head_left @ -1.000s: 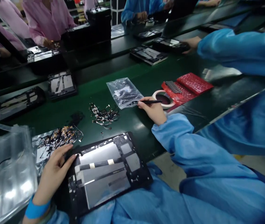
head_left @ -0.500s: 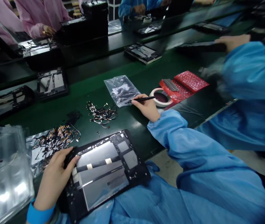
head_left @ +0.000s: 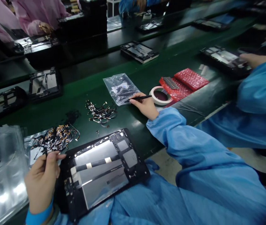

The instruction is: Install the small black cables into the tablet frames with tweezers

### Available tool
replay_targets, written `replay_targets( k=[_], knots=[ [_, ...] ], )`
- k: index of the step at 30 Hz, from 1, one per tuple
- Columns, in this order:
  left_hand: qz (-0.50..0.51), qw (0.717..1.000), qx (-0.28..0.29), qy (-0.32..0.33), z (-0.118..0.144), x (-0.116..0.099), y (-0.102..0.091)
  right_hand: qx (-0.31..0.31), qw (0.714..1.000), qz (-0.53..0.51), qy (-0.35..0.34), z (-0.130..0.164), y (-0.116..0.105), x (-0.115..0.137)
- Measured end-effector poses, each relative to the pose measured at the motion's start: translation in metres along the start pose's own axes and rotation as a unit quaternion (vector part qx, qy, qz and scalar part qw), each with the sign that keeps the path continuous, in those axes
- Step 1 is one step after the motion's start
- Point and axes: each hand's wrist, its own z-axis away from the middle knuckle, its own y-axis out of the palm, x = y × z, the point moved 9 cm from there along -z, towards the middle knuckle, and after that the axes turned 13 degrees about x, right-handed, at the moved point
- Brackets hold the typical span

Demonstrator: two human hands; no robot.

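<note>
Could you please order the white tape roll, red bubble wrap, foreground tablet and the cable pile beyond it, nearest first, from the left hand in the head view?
1. Foreground tablet, right of the left hand
2. Cable pile, beyond the tablet
3. White tape roll, farther right
4. Red bubble wrap, past the tape

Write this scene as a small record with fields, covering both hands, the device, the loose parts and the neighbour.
Right hand: holds a slim black pen-like tool at the near corner of a flat clear plastic bag
Left hand: fingers curled beside the opened black rectangular tablet; contact and any held item unclear
Tablet: silver panels exposed, dark strip with pale patches across
Loose parts: heap of thin black cables with shiny ends beyond the tablet; heap of gold-ended small black pieces farther left
Neighbour: a co-worker's hand at another opened black device, far right
</note>
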Motion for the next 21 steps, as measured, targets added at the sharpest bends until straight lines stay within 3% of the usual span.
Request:
replay_targets(
  k=[5, 13, 21],
  knots=[
    [0.06, 0.997, 0.015, -0.041, 0.0, 0.012, 0.003, 0.006, 1.0, -0.004, -0.001, 0.0, 0.001, 0.0],
    [0.165, 0.986, 0.01, 0.0, -0.001, 0.002, 0.009, -0.01, 1.0, 0.009, 0.007, 0.0, -0.002, -0.002],
    [0.163, 0.987, -0.008, 0.0, -0.001, 0.006, 0.006, -0.058, 0.998, -0.002, 0.034, 0.005, -0.011, -0.015]
  ],
)
